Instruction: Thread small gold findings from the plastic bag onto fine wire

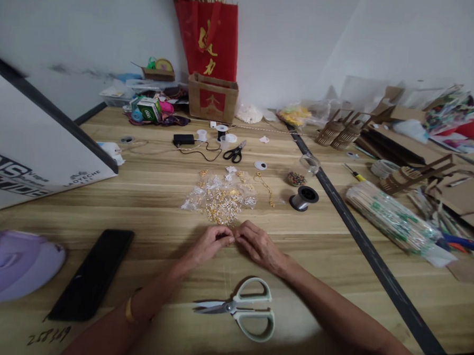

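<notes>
My left hand [211, 243] and my right hand [258, 244] meet fingertip to fingertip on the wooden table [160, 194], both pinched together on a tiny piece too small to name. Just beyond them lies a heap of small clear bags with gold and silver jewellery findings [222, 196] and a short gold chain [267, 189]. Pale green-handled scissors [242, 307] lie shut on the table between my forearms. A gold bangle sits on my left wrist.
A black phone [92, 273] and a purple cap [13, 266] lie at the left, with a white box [32, 151] behind. A wire spool [304, 197], bead dish [296, 178], black scissors [235, 153], red bag [208, 35] and skewer pack [393, 220] stand farther off.
</notes>
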Action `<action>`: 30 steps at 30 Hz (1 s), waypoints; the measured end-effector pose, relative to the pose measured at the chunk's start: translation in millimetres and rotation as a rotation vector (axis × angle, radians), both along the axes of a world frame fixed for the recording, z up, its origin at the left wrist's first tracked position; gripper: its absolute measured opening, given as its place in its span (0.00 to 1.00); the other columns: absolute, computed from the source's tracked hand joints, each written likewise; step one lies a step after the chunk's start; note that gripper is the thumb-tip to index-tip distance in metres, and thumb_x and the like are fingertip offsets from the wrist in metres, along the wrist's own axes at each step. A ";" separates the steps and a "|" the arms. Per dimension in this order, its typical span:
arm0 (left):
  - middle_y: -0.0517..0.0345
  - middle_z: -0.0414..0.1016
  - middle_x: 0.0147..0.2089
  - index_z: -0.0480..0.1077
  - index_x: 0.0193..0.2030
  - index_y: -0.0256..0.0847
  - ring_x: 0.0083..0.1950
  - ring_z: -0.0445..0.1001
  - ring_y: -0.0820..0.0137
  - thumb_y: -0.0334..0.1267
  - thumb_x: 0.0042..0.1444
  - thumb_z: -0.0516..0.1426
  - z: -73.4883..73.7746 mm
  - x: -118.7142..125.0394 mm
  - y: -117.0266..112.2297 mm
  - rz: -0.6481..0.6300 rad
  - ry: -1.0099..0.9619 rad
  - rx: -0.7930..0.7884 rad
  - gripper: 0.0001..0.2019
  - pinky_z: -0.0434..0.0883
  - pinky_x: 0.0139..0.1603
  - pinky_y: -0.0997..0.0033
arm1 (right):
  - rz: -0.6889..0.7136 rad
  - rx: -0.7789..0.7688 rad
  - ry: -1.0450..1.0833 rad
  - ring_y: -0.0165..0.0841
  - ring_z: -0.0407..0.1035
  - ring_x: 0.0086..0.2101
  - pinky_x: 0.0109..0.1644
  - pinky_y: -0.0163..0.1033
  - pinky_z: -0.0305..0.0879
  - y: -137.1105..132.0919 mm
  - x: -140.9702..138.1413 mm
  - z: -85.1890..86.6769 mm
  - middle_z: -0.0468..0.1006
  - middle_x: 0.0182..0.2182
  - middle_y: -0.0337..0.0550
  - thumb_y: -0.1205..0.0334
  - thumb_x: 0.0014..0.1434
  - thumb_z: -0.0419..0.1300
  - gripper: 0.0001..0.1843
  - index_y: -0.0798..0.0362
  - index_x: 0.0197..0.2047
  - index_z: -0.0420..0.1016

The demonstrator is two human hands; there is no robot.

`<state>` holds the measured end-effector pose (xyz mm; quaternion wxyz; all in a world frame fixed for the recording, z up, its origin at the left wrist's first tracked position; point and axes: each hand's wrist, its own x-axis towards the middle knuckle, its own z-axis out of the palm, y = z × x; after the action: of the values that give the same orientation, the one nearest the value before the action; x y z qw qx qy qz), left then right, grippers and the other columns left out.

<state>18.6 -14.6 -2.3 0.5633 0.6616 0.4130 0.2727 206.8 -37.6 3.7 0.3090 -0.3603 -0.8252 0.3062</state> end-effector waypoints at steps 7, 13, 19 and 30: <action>0.59 0.71 0.27 0.71 0.29 0.35 0.31 0.67 0.72 0.38 0.50 0.56 -0.6 -0.7 0.7 -0.018 -0.024 0.009 0.08 0.65 0.34 0.74 | 0.002 -0.045 0.050 0.33 0.62 0.35 0.40 0.38 0.60 0.7 -0.2 -1.5 0.66 0.33 0.44 0.61 0.66 0.45 0.10 0.53 0.37 0.65; 0.58 0.73 0.28 0.72 0.29 0.34 0.31 0.69 0.71 0.36 0.51 0.56 0.2 0.1 0.1 -0.010 -0.018 0.021 0.06 0.66 0.35 0.74 | -0.017 -0.125 0.104 0.31 0.61 0.33 0.38 0.35 0.58 0.8 0.1 -1.0 0.65 0.31 0.41 0.58 0.66 0.47 0.11 0.53 0.36 0.65; 0.59 0.73 0.28 0.71 0.29 0.35 0.31 0.69 0.72 0.32 0.50 0.56 -2.0 0.9 -0.8 0.030 0.012 0.081 0.04 0.68 0.35 0.74 | -0.024 -0.270 0.154 0.27 0.57 0.29 0.33 0.33 0.54 0.3 0.2 -3.7 0.64 0.29 0.38 0.53 0.65 0.49 0.15 0.54 0.36 0.66; 0.58 0.74 0.28 0.70 0.29 0.36 0.30 0.72 0.73 0.28 0.49 0.57 -5.8 6.1 -9.5 0.137 0.046 0.290 0.02 0.70 0.32 0.77 | -0.080 -0.382 0.238 0.27 0.57 0.28 0.31 0.32 0.53 1.0 -1.3 -4.4 0.65 0.27 0.37 0.49 0.62 0.52 0.17 0.55 0.34 0.66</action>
<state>24.7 -24.1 -8.1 0.4323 0.7125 0.4262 0.3520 205.5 -36.6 -0.7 0.3423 -0.4058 -0.6952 0.4846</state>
